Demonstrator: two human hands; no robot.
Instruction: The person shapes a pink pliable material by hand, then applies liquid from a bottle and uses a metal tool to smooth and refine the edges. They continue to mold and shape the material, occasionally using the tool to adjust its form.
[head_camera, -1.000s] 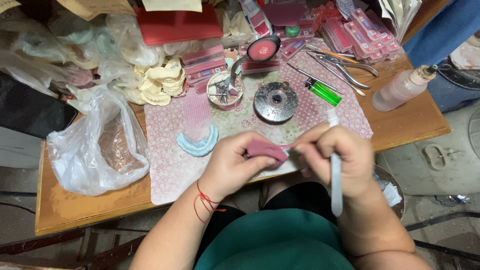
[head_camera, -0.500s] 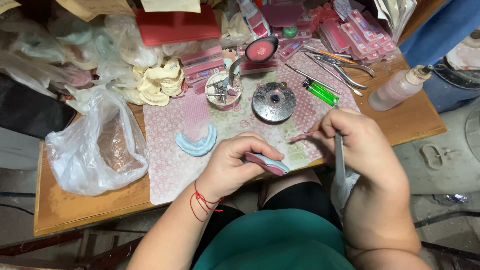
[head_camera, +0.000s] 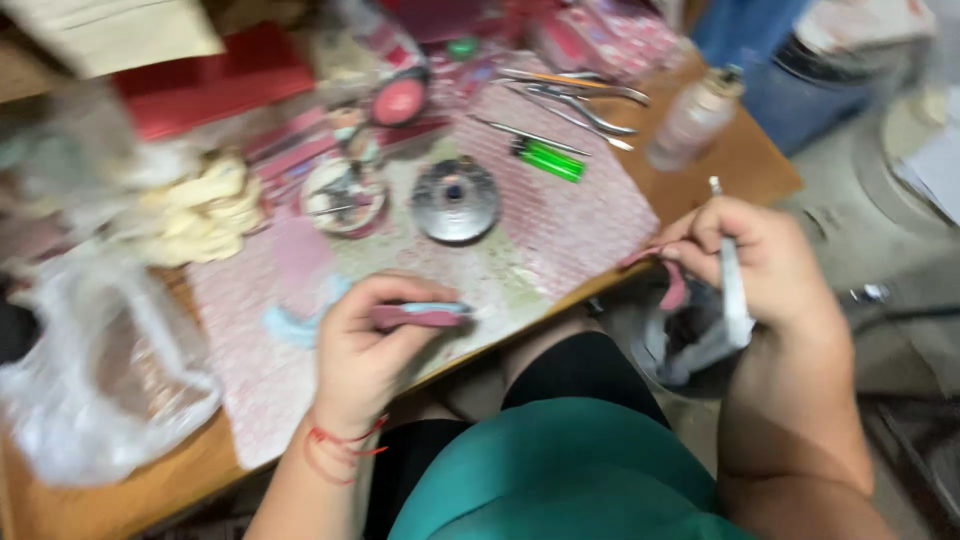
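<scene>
Fingers of the left hand (head_camera: 375, 345) close around a small pink piece (head_camera: 415, 316) with a pale blue edge, held flat just above the near edge of the desk (head_camera: 745, 160). The right hand (head_camera: 765, 265) is closed too: it grips a thin white tool (head_camera: 732, 280) that points up and down, and its fingertips pinch a small pink strip (head_camera: 640, 256). The two hands are well apart, the right one off the desk edge, over a dark bag (head_camera: 690, 335) below. The picture is blurred, so I cannot tell what the pink piece is exactly.

On the pink mat (head_camera: 580, 215) in front of the hands lie a pale blue curved piece (head_camera: 290, 325), a round metal dish (head_camera: 456, 200), a green lighter (head_camera: 548, 160) and pliers (head_camera: 585, 95). A clear bottle (head_camera: 695, 118) stands at the right, a plastic bag (head_camera: 90, 390) at the left.

As a judgement: the work on the pink piece seems in the middle, because the piece and the tool are both in hand but not touching.
</scene>
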